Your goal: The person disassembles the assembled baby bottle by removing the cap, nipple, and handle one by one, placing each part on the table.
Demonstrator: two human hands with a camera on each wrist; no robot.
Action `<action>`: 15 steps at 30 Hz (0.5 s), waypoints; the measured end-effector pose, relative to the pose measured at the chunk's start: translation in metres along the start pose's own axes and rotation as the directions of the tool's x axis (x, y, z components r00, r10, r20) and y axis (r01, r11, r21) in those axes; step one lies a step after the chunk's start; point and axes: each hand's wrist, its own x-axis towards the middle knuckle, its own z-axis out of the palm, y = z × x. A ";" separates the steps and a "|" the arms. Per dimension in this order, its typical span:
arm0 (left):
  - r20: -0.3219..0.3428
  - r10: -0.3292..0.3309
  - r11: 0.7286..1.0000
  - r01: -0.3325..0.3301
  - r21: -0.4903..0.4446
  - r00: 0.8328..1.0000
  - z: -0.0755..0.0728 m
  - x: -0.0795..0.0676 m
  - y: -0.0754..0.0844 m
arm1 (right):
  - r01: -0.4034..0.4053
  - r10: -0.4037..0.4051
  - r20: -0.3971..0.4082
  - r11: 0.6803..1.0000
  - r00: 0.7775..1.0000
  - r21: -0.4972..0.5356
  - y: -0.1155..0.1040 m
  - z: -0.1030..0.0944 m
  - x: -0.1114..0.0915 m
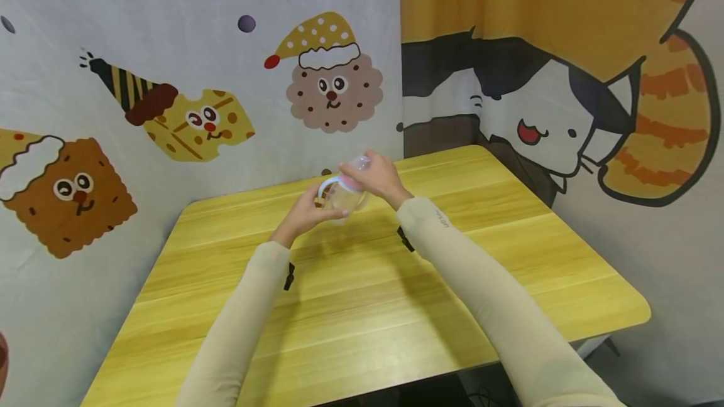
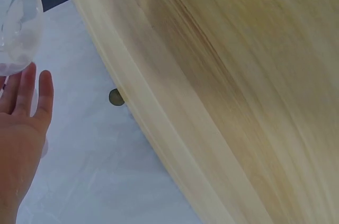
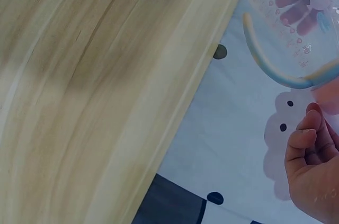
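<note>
A clear baby bottle [image 1: 341, 201] with two curved handles is held up above the far part of the table, tilted. My left hand [image 1: 305, 213] grips its body, thumb across the near side; its fingers show through the clear wall in the right wrist view. Around the pink collar [image 1: 351, 182] and the translucent top [image 1: 360, 162], my right hand [image 1: 380, 176] has its fingers curled. The right wrist view shows small printed marks on the bottle [image 3: 291, 28] and a pale blue and yellow handle [image 3: 265, 65]. In the left wrist view the bottle's round base [image 2: 24, 33] is at the edge.
Beneath the hands lies a yellow wood-grain table [image 1: 351, 306]. A cloth backdrop [image 1: 215, 30] with cartoon biscuits and a cat stands close behind its far edge. Dark straps [image 1: 290, 276] show at both wrists.
</note>
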 end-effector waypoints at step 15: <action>0.044 -0.009 1.000 0.011 -0.029 0.999 0.004 -0.002 0.005 | -0.064 0.061 0.039 0.995 0.997 0.073 0.005 -0.006 -0.002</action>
